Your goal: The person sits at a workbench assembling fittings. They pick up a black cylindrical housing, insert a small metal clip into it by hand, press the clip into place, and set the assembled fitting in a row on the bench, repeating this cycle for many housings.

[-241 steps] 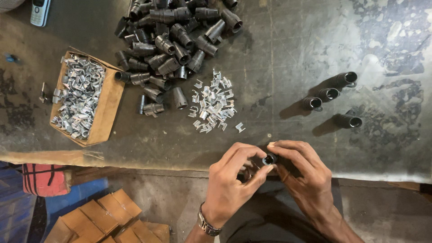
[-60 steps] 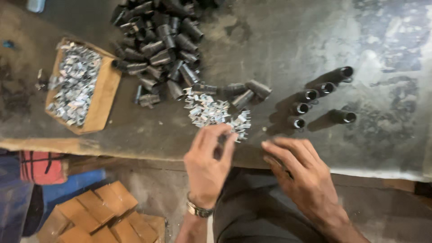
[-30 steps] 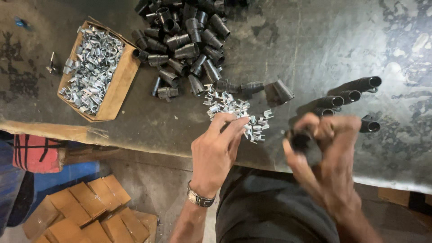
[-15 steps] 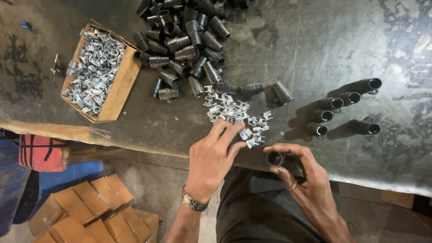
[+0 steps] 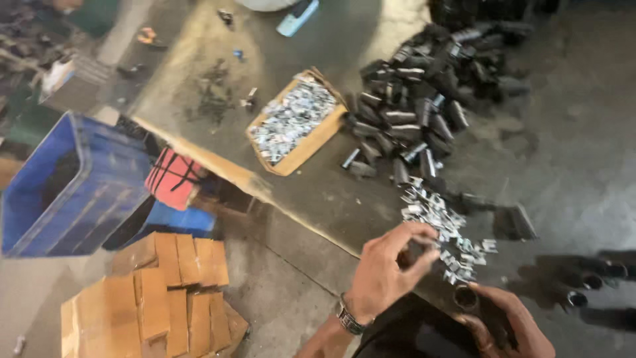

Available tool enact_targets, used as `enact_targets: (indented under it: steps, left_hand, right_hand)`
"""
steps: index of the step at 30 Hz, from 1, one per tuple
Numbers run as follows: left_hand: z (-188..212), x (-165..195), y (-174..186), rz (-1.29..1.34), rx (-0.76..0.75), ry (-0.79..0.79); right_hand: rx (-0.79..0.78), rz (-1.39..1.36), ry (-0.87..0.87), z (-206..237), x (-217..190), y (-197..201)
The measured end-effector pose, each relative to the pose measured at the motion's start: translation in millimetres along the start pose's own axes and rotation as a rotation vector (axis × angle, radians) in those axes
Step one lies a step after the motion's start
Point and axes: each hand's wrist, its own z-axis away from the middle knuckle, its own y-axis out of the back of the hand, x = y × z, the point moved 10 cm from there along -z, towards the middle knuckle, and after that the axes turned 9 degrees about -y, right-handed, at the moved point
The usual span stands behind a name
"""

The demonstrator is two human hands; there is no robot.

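The view has swung left. The left hand pinches a small, light clip near the table edge; the right hand grasps a stiff tube.

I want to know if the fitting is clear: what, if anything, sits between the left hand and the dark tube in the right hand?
Nothing visible. The left hand hovers just up-left of the dark tube in the right hand, with only bare table between. The small silver clips lie beyond, not between.

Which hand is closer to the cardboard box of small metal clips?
Left. The left hand hovers below-right of the cardboard box, by the loose clips; the right hand is farther right, holding a dark tube.
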Motion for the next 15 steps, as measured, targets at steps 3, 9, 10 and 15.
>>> enact_targets:
  steps: [3,9,10,15]
  left_hand:
    - [12,-20,-10,0.266,-0.014,0.215]
    - [31,-28,-32,0.539,-0.102,0.353]
    - [31,-21,-33,0.564,-0.096,0.298]
    - [28,-2,-28,0.603,-0.073,0.177]
  right_hand:
    - [-0.009,0.049,0.036,3,21,1]
    - [0.192,0.072,-0.057,19,74,4]
    - [0.202,0.121,-0.016,17,74,6]
    - [0.069,-0.11,0.096,2,47,8]
